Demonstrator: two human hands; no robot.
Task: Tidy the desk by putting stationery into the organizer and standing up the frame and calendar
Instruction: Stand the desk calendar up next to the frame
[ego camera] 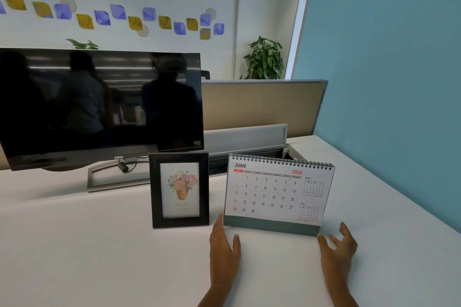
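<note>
Calendar (277, 194) is upright on the worktop (74, 244), toward the far right corner, June page facing me. My left hand (224, 244) lies flat with its fingers straight and together, the tips at the calendar's lower left corner. My right hand (338, 249) is spread loose by the lower right corner, gripping nothing. The frame (179, 189) stands just left of the calendar, in front of the monitor (99, 107).
</note>
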